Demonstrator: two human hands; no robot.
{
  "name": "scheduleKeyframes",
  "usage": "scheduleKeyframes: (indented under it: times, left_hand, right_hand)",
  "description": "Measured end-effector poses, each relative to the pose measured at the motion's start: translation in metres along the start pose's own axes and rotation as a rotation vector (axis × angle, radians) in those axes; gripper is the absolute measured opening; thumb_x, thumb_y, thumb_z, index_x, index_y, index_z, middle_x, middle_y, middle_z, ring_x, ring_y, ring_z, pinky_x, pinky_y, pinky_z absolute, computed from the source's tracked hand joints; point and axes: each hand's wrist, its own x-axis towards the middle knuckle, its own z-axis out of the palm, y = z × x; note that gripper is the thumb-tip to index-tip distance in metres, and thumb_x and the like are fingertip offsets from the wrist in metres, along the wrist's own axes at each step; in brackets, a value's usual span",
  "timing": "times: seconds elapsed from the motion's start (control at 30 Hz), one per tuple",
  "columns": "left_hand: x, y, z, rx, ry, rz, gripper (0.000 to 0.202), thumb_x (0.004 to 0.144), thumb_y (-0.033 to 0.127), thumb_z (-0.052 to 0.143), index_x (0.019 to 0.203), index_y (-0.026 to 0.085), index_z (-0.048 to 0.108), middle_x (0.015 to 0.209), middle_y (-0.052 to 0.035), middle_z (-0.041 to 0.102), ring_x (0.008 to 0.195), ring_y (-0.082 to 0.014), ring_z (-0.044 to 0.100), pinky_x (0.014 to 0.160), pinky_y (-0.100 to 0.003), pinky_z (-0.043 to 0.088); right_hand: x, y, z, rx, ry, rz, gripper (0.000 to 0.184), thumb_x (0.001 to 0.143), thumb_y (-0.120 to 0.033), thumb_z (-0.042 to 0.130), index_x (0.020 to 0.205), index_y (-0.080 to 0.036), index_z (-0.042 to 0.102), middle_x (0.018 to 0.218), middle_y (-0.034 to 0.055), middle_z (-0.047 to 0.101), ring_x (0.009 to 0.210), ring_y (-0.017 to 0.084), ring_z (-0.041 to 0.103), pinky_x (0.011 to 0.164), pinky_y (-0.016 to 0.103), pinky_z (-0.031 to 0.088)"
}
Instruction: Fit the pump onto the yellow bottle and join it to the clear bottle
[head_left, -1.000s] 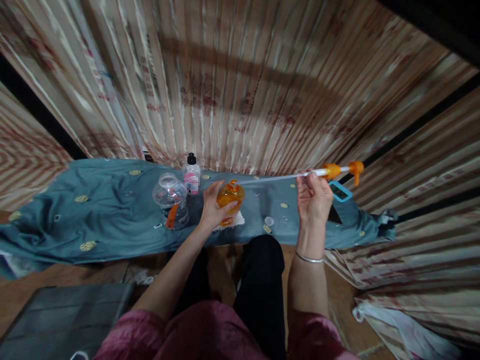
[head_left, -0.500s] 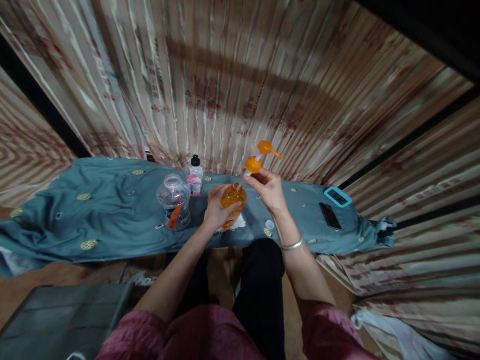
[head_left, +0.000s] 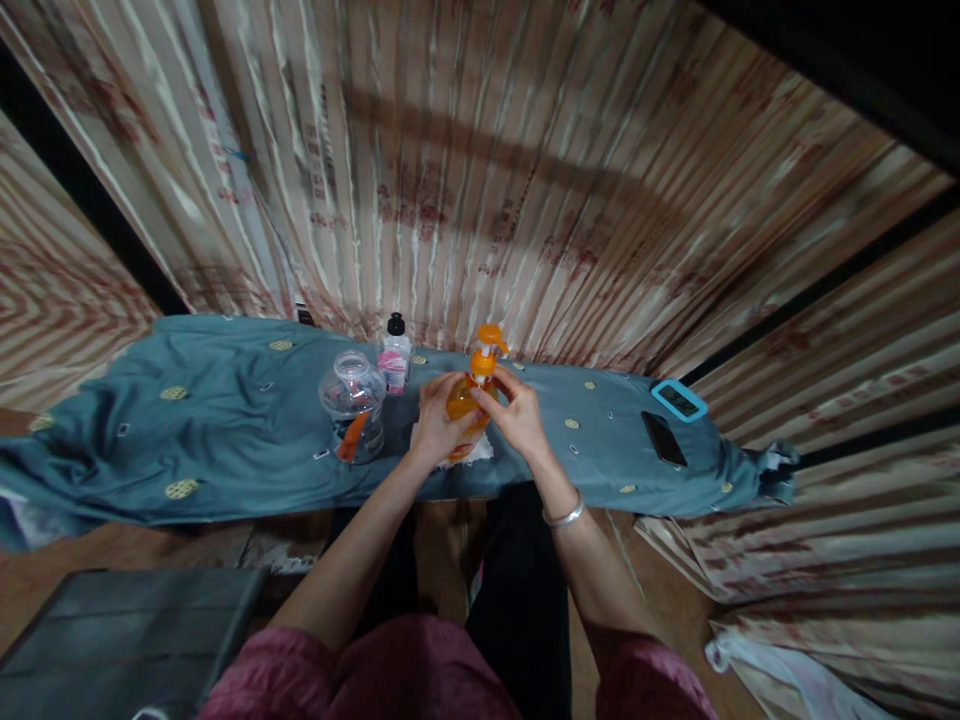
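Note:
An orange see-through pump bottle stands upright on a white paper piece. My left hand wraps round the bottle's body from the left. The orange pump head sits at the bottle's mouth, its spout pointing right. My right hand closes its thumb and fingers round the neck, just at the pump's collar; its far fingertips are hidden behind the bottle. Left of my hands stands a clear plastic jar with an orange strip on its side. Behind it is a small bottle with a black cap and pink label.
A green patterned cloth covers the narrow table. To the right lie a black phone and a blue-framed digital clock. Pleated curtains hang close behind. A dark box-like surface is at the lower left.
My right hand has moved down and left, bringing the pump head from above and right of the bottle onto its mouth. My left hand still holds the bottle.

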Motion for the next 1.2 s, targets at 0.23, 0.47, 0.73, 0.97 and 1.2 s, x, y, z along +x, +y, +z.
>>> scheduleKeyframes:
  times: [0.23,0.47,0.73,0.97,1.2]
  left_hand:
    - [-0.001,-0.004,0.004,-0.011,0.026,0.0,0.061,0.089,0.048,0.105,0.143,0.03,0.083,0.153,-0.0145,0.085,0.151,-0.0429,0.077,0.137,-0.066,0.06]
    - [-0.001,-0.004,0.004,-0.007,0.04,0.002,0.066,0.089,0.055,0.106,0.146,0.03,0.083,0.15,-0.0149,0.085,0.148,-0.044,0.078,0.134,-0.067,0.062]
    - [-0.002,-0.003,0.002,0.007,0.01,0.006,0.066,0.089,0.051,0.108,0.146,0.028,0.083,0.156,-0.0155,0.085,0.15,-0.0439,0.077,0.136,-0.067,0.06]
    - [-0.003,0.004,0.003,-0.007,0.01,-0.009,0.064,0.089,0.051,0.108,0.144,0.029,0.084,0.154,-0.015,0.086,0.148,-0.0434,0.078,0.134,-0.066,0.061]
    - [-0.004,0.004,0.002,0.001,0.006,-0.01,0.063,0.089,0.049,0.107,0.143,0.027,0.084,0.153,-0.0162,0.086,0.147,-0.0446,0.079,0.135,-0.068,0.061]
  right_hand:
    - [-0.021,0.001,-0.014,-0.182,0.053,-0.026,0.048,0.093,-0.057,0.097,0.132,-0.029,0.094,0.164,0.0192,0.09,0.161,0.047,0.078,0.148,0.071,0.051]
    - [0.002,-0.021,-0.026,-0.188,-0.054,-0.022,0.074,0.087,-0.075,0.105,0.144,-0.03,0.091,0.161,0.0176,0.092,0.154,0.047,0.083,0.14,0.069,0.059]
    - [0.034,-0.019,-0.023,-0.006,-0.225,0.082,0.055,0.076,-0.071,0.112,0.106,-0.029,0.091,0.118,0.0096,0.1,0.123,0.043,0.093,0.125,0.064,0.069]
    - [0.029,-0.008,-0.021,0.181,-0.263,0.148,0.07,0.066,-0.084,0.113,0.102,-0.03,0.088,0.109,0.0062,0.098,0.122,0.038,0.091,0.122,0.059,0.072]
    - [0.032,-0.007,-0.021,0.183,-0.304,0.139,0.062,0.069,-0.077,0.115,0.095,-0.029,0.087,0.11,0.0047,0.097,0.12,0.034,0.09,0.125,0.059,0.069]
